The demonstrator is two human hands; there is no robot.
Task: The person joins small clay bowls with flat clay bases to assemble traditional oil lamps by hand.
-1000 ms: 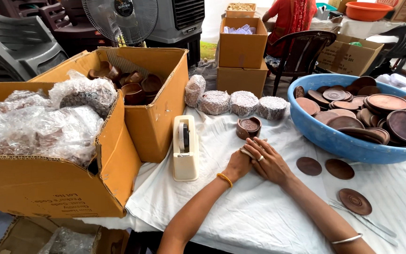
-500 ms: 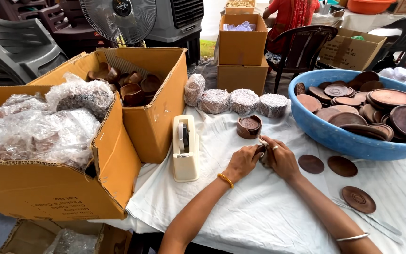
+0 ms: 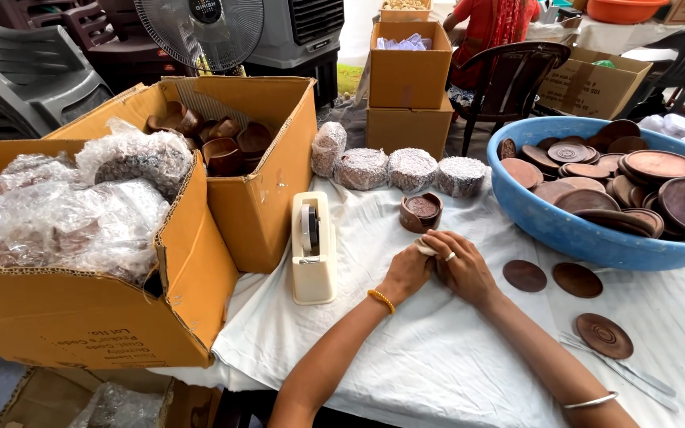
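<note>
While my head camera looks down, both my hands meet over the white cloth on the worktop [image 3: 438, 372], just in front of a small brown clay cup [image 3: 421, 212] with a lid resting in it. My left hand [image 3: 407, 272] and right hand [image 3: 463, 268] are curled shut against each other, pinching a small whitish scrap [image 3: 425, 248] between the fingers; I cannot tell what the scrap is.

I judge the risk to be close by: the clay cup stands just beyond my knuckles, so a careless push forward could knock it into the row of wrapped bundles [image 3: 412, 170] behind it. The cream tape dispenser [image 3: 312, 247] sits near my left wrist, and an elbow swing could shove it towards the cardboard box [image 3: 267, 194]. To my right, loose brown discs [image 3: 551, 277] lie on the cloth beside the blue tub [image 3: 549, 226] heaped with clay lids; tugging the cloth could slide those discs off the edge.
</note>
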